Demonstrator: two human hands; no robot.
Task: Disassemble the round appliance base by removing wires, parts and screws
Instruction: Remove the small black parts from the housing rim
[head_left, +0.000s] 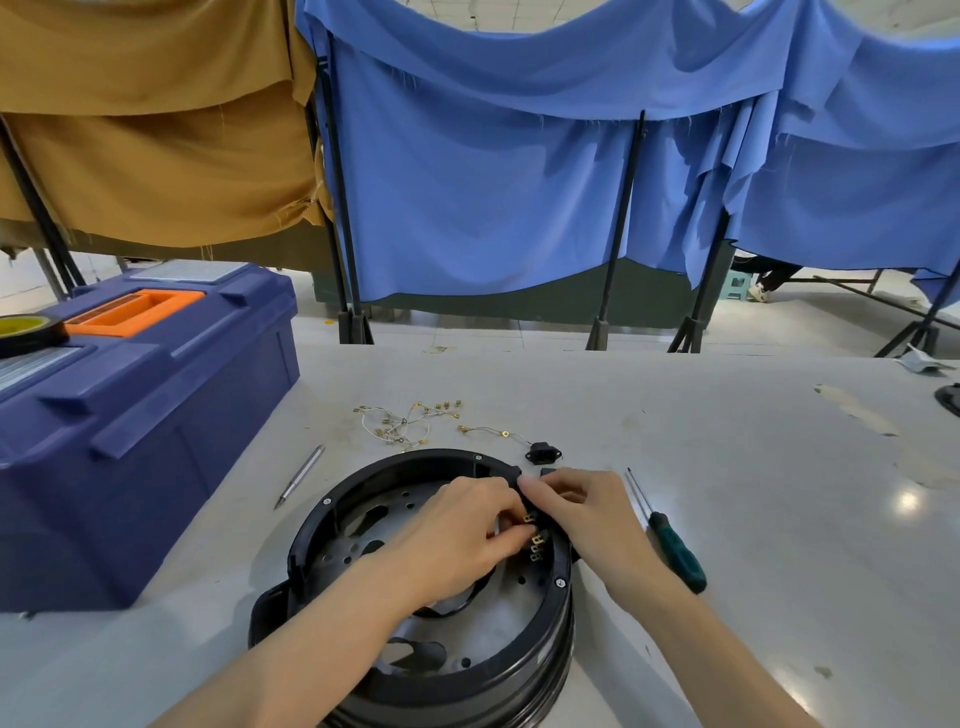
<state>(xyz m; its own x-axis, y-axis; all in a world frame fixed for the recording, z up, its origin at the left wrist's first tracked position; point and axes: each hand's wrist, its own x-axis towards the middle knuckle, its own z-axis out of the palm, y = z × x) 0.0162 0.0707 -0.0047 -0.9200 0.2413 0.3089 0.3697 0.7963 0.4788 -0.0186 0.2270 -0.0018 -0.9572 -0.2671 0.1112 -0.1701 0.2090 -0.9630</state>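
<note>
The round black appliance base lies open side up at the table's near edge, its perforated metal floor showing. A part with brass terminals sits at the inner right rim. My left hand reaches inside the base, fingers curled and pinching at this terminal part. My right hand grips the same spot from over the rim's outside. Removed white wires with brass ends lie beyond the base, and a black socket part lies by the rim.
A green-handled screwdriver lies right of the base. A silver pen-like tool lies to the left. A large blue toolbox with a tape roll on it stands at far left. Blue and tan cloths hang behind.
</note>
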